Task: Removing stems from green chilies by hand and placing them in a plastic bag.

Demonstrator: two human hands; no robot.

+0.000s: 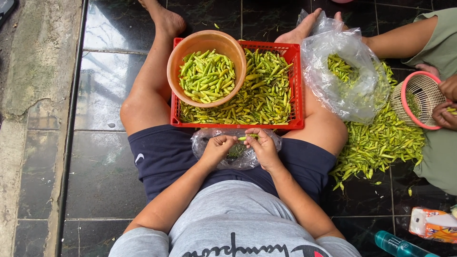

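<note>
Head view: over a clear bag [238, 154] in the lap, left hand [216, 147] and right hand [263, 148] pinch one green chili [247, 137], light, thin, likely snappable; best gripped near the stem. Beyond: red crate [297, 85], orange bowl [183, 57].

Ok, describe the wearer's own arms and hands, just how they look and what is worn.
Both arms are bare from short grey sleeves down. The left hand and right hand wear no gloves; no rings, watch or bracelets show. Fingernails look short and unpainted.
</note>
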